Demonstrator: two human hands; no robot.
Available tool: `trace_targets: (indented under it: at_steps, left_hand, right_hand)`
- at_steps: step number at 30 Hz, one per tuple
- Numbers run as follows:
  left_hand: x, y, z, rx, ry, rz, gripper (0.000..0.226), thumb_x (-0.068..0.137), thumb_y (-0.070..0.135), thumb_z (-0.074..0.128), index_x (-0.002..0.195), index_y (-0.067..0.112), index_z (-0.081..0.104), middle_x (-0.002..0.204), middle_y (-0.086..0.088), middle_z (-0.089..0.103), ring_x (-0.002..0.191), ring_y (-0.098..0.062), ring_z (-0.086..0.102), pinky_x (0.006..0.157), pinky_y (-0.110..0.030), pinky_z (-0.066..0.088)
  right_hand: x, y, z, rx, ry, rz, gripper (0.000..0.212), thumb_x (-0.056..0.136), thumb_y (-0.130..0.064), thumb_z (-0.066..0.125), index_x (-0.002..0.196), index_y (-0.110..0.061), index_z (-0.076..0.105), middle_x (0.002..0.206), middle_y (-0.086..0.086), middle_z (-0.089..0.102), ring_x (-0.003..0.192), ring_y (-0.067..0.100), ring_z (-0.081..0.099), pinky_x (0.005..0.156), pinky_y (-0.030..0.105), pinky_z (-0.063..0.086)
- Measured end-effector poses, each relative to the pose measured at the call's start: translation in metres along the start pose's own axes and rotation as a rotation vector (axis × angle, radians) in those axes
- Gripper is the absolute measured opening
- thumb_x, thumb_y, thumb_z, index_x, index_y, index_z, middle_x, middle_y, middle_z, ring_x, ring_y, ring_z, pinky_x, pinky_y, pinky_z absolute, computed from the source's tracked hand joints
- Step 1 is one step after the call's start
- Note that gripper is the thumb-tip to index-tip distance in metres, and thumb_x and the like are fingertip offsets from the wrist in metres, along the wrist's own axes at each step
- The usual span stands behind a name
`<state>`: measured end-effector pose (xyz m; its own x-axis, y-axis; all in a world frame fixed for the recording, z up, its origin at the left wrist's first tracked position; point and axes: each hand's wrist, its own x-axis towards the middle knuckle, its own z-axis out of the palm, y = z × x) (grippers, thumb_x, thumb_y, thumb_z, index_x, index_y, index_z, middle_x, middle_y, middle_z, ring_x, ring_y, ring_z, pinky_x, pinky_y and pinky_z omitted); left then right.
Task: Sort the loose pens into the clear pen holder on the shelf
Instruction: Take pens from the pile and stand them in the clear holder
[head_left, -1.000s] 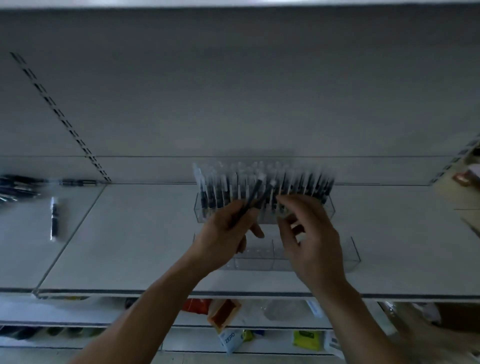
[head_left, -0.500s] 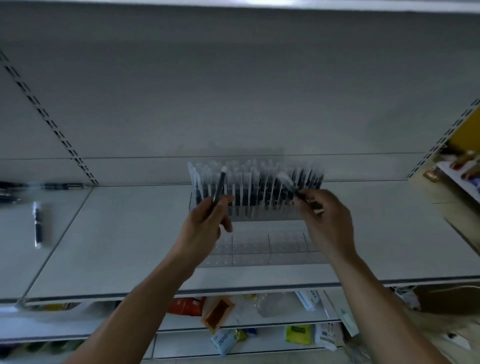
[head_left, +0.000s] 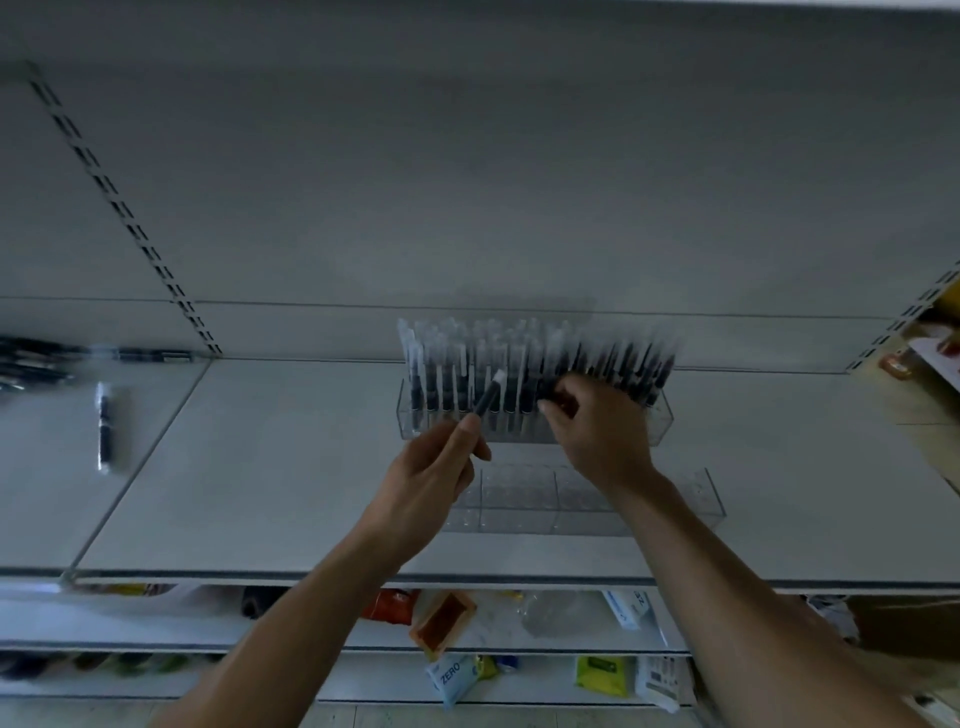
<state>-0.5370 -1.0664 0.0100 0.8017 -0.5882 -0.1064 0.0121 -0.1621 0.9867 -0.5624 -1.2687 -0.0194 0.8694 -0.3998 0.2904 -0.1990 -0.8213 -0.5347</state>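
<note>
Near the middle of the frame the pen holder (head_left: 661, 422) has its back rows packed with upright pens (head_left: 447, 364), while its lower front compartments (head_left: 519, 499) look empty. The left hand (head_left: 431, 470) pinches one black pen (head_left: 488, 399) between thumb and fingertips, pale end tilted up toward the holder. The right hand (head_left: 597, 436) curls its fingers in among the upright pens; whether it grips one cannot be told. At the left edge a loose pen (head_left: 104, 426) and a blurred heap (head_left: 31, 364) lie on the shelf (head_left: 291, 467), so the sorting seems well along but unfinished.
</note>
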Motion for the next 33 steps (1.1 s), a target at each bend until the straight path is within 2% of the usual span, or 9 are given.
trace_targets:
  at_steps: [4,8,13,19,24,27,30,33]
  left_hand:
    - [0.0,0.0,0.002,0.07,-0.017,0.012,0.046,0.091,0.054,0.038,0.086,0.013,0.061,0.058,0.001,0.038,0.051,-0.013,0.03,0.049,-0.025,0.026]
    - [0.0,0.001,0.002,0.086,-0.024,0.014,0.045,0.092,0.052,0.038,0.086,0.014,0.062,0.055,0.006,0.041,0.051,-0.011,0.032,0.051,-0.025,0.027]
    - [0.001,0.001,0.003,0.095,-0.039,0.013,0.046,0.092,0.052,0.038,0.087,0.014,0.063,0.054,0.009,0.042,0.051,-0.01,0.034,0.052,-0.025,0.028]
    - [0.001,0.0,0.002,0.105,-0.048,0.018,0.044,0.092,0.053,0.038,0.086,0.017,0.063,0.054,0.011,0.044,0.052,-0.008,0.036,0.054,-0.026,0.03]
    - [0.001,-0.001,0.002,0.125,-0.045,0.009,0.044,0.089,0.057,0.039,0.086,0.022,0.065,0.061,0.007,0.053,0.057,-0.009,0.043,0.059,-0.029,0.035]
    - [0.003,-0.001,0.003,0.122,-0.038,0.004,0.041,0.088,0.057,0.039,0.09,0.026,0.066,0.066,0.005,0.057,0.057,-0.01,0.043,0.059,-0.031,0.034]
    - [0.004,0.0,0.006,0.122,-0.036,0.01,0.034,0.095,0.048,0.039,0.095,0.027,0.065,0.07,0.007,0.061,0.057,-0.01,0.043,0.059,-0.032,0.034]
    - [0.004,-0.001,0.008,0.145,-0.031,0.016,0.029,0.099,0.041,0.04,0.096,0.027,0.066,0.074,0.009,0.064,0.06,-0.011,0.045,0.06,-0.033,0.037]
  right_hand:
    - [0.001,-0.005,0.003,-0.011,-0.018,0.014,0.026,0.088,-0.018,0.062,0.065,-0.009,0.055,0.064,0.003,0.052,0.053,0.018,0.049,0.052,0.026,0.036]
    - [-0.001,-0.01,-0.004,-0.022,0.009,0.013,0.024,0.09,-0.029,0.06,0.07,-0.016,0.055,0.06,-0.005,0.056,0.052,0.012,0.053,0.049,0.024,0.04]
    - [0.0,-0.01,-0.007,-0.046,0.016,0.039,0.024,0.09,-0.03,0.061,0.07,-0.023,0.05,0.06,-0.011,0.049,0.051,0.002,0.044,0.047,0.019,0.027]
    - [0.002,-0.009,-0.005,0.01,0.025,0.107,0.022,0.089,-0.031,0.063,0.071,-0.021,0.059,0.059,-0.011,0.053,0.051,0.002,0.047,0.048,0.02,0.029]
    - [-0.001,-0.008,-0.002,0.049,0.056,0.135,0.022,0.091,-0.031,0.063,0.071,-0.022,0.057,0.056,-0.015,0.049,0.048,0.002,0.047,0.047,0.02,0.029]
    - [0.001,-0.008,-0.005,0.018,0.018,0.141,0.02,0.091,-0.032,0.063,0.075,-0.02,0.06,0.058,-0.014,0.05,0.05,0.001,0.046,0.046,0.019,0.028]
    - [0.003,-0.01,-0.007,0.001,0.008,0.178,0.02,0.091,-0.033,0.062,0.077,-0.019,0.06,0.06,-0.01,0.051,0.05,0.002,0.044,0.046,0.019,0.027]
    - [-0.001,-0.011,-0.004,0.0,0.032,0.148,0.025,0.09,-0.031,0.062,0.069,-0.019,0.057,0.055,-0.01,0.051,0.048,0.004,0.046,0.046,0.021,0.028]
